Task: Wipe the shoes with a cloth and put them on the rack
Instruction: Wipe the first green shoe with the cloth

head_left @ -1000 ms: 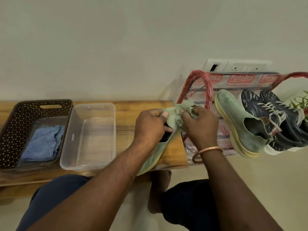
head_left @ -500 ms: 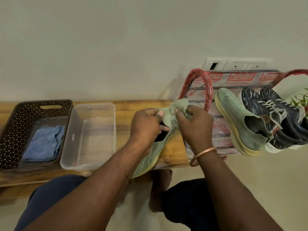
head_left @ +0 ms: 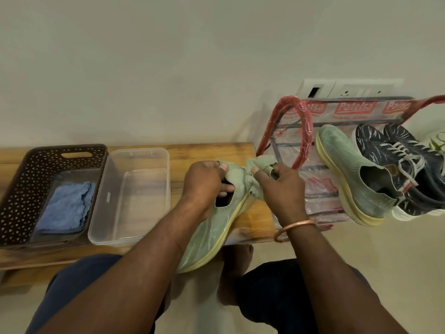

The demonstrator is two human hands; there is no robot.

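Observation:
My left hand grips a pale green slip-on shoe at its heel, fingers tucked into the opening; the toe points down toward my lap. My right hand pinches a green cloth against the shoe's heel end. To the right stands the shoe rack, red-framed and wrapped in printed plastic. On its shelf lie the matching green shoe and two dark blue lace-up sneakers.
A wooden bench runs under my hands. On its left sit a clear plastic tub and a dark perforated basket holding a blue cloth. A white wall socket is behind the rack. My knees are below.
My right hand has moved with the cloth along the heel end of the shoe. My left hand keeps its hold on the shoe, which has shifted only slightly.

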